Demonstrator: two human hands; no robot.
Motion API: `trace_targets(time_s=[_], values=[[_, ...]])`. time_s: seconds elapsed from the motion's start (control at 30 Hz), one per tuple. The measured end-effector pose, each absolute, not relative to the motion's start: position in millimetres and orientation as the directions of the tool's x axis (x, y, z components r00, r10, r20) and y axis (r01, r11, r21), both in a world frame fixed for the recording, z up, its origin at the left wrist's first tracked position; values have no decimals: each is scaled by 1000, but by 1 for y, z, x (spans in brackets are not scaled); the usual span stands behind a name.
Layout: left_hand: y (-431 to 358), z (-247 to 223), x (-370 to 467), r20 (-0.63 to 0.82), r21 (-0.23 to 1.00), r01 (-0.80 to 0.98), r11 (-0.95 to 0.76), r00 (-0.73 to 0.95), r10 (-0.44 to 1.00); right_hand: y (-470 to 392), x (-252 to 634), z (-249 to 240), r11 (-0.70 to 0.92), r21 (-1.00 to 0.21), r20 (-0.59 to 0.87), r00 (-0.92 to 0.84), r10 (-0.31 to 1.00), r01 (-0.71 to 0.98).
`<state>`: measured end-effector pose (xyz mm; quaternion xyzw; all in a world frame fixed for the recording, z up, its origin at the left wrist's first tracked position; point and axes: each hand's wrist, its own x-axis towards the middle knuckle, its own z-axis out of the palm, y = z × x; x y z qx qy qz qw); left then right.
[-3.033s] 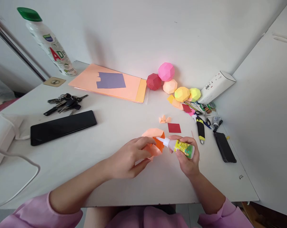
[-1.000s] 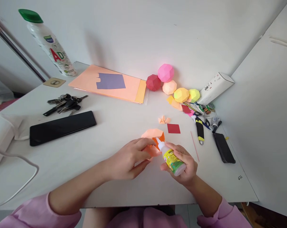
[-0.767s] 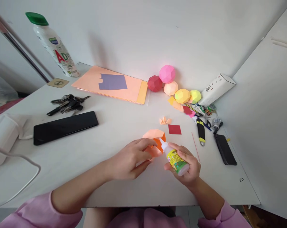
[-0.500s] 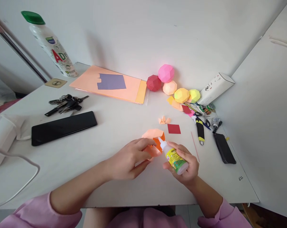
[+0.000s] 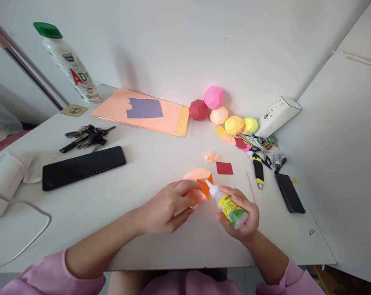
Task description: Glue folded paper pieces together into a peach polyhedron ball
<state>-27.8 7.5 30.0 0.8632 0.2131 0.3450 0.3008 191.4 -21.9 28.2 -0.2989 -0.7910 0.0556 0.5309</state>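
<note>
My left hand (image 5: 173, 206) is closed round the left side of an orange paper shape (image 5: 200, 175), whose open side faces right and shows a darker orange inside. My right hand (image 5: 245, 211) grips a glue bottle (image 5: 230, 207) with a yellow and green label. The bottle is tilted, its white nozzle pointing up and left at the right edge of the paper shape. Whether the tip touches the paper cannot be made out. Just beyond lie small folded peach pieces (image 5: 212, 157) and a red paper square (image 5: 224, 168).
Several faceted paper balls (image 5: 214, 97) stand by the wall, left of a white box (image 5: 277, 116). A cutter (image 5: 258, 170) and black case (image 5: 290, 193) lie right. Peach sheets (image 5: 111, 107), keys (image 5: 88, 136), a phone (image 5: 83, 167) and an upright bottle (image 5: 73, 67) are left.
My right hand has drawn the glue bottle slightly right and down, away from the inside of the paper shape. My left hand keeps its hold. The view has shifted slightly.
</note>
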Motion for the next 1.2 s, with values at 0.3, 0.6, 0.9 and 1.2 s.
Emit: trace_targets(time_s=[0.3, 0.6, 0.9, 1.2], values=[[8, 25, -29, 462, 672, 154, -725, 678, 572, -19, 187, 31, 842, -376, 802, -319, 505, 387], [7, 27, -30, 455, 668, 172, -724, 676, 580, -17, 187, 28, 826, -424, 794, -287, 536, 371], [7, 29, -29, 460, 665, 176, -725, 669, 584, -19, 191, 27, 805, -433, 789, -261, 556, 406], [6, 27, -30, 434, 670, 196, -716, 678, 592, -17, 193, 28, 825, -404, 811, -261, 523, 396]])
